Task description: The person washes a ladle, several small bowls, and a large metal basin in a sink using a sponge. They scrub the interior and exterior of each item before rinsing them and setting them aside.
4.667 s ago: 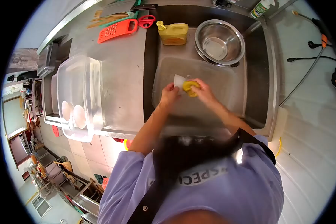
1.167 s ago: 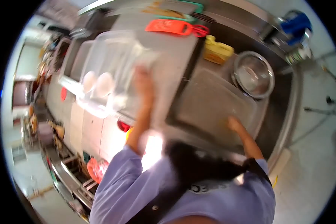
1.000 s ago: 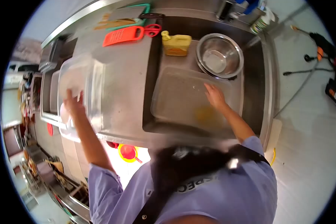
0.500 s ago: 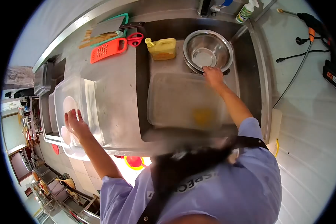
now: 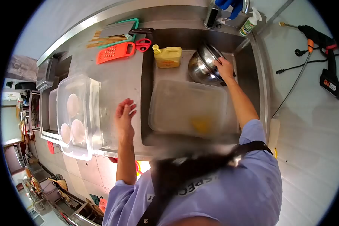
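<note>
My right hand (image 5: 225,69) grips the rim of a shiny steel bowl (image 5: 203,68), tipped on its side in the back right of the sink. More than one rim shows, so bowls seem nested together. My left hand (image 5: 125,113) hovers over the steel counter, wet-looking, fingers loosely bent and apart, holding nothing. To its left stands a clear plastic tub (image 5: 89,94) with several round pale pieces (image 5: 78,130) inside. A translucent rectangular plastic piece (image 5: 177,101), lid or tub, lies in the sink near my right forearm, with a blurry yellow patch (image 5: 200,124) on or under it.
A yellow jug (image 5: 168,57) stands in the sink's back left. On the counter lie a red grater (image 5: 115,53), red scissors (image 5: 142,45), a cleaver (image 5: 139,31) and wooden skewers (image 5: 107,39). A spray bottle (image 5: 250,23) stands behind the sink; a pressure-washer gun (image 5: 320,49) is at right.
My left hand has left the tub and moved right over the counter. My right hand has tipped the upright bowls onto their side. The view has shifted slightly.
</note>
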Action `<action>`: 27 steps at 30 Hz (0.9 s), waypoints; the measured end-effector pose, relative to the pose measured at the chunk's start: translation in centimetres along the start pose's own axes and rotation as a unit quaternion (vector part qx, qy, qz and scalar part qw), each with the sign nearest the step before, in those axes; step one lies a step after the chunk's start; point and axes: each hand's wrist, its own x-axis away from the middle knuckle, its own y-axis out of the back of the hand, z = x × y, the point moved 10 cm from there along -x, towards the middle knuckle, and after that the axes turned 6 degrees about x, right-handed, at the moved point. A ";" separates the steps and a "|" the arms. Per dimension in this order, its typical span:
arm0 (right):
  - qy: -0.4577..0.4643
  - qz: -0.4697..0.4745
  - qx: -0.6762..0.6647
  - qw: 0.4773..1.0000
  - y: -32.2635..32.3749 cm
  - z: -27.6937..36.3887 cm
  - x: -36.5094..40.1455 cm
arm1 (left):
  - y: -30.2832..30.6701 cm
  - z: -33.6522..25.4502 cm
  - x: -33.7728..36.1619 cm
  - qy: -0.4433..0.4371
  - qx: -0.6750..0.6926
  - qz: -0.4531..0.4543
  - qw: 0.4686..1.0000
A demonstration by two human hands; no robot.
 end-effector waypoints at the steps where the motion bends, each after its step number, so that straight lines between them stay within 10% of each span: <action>1: 0.009 -0.010 -0.011 1.000 -0.5 -0.1 -0.1 | -0.8 0.6 0.6 0.015 -0.007 0.017 1.000; 11: -0.043 0.097 0.116 0.988 -3.7 5.2 3.7 | -7.6 6.9 3.0 0.078 -0.065 0.147 0.984; 19: 0.228 0.019 0.196 0.953 -7.1 6.9 8.4 | -5.7 8.9 3.0 0.092 -0.117 0.135 0.980; 27: 0.051 0.011 0.144 0.988 -5.0 5.3 5.7 | -15.6 15.1 -2.6 -0.019 -0.296 0.267 0.917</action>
